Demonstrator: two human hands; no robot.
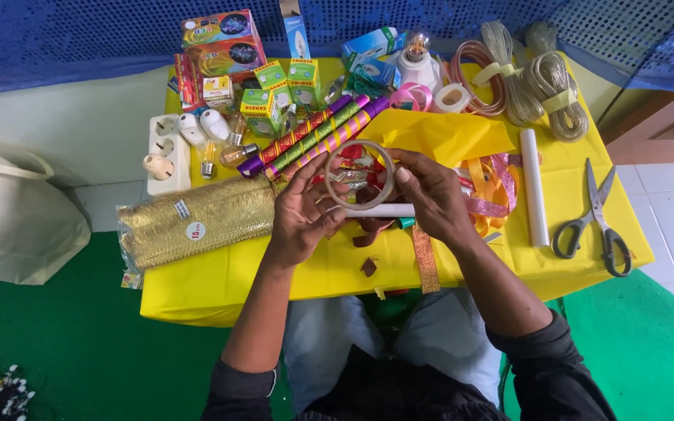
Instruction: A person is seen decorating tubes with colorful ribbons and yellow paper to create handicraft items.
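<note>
Tape roll [359, 175], clear, held up between left hand [303, 212] and right hand [431, 199], fingertips pinching its rim, likely hunting the end; scissors [598, 221] lie at three o'clock.

Both forearms, in dark sleeves pushed up toward the elbows, reach forward and converge at centre. The left hand [302, 214] is raised with fingers spread and curled inward, thumb uppermost. The right hand [431, 199] faces it, fingers bent, fingertips nearly meeting those of the left.
</note>
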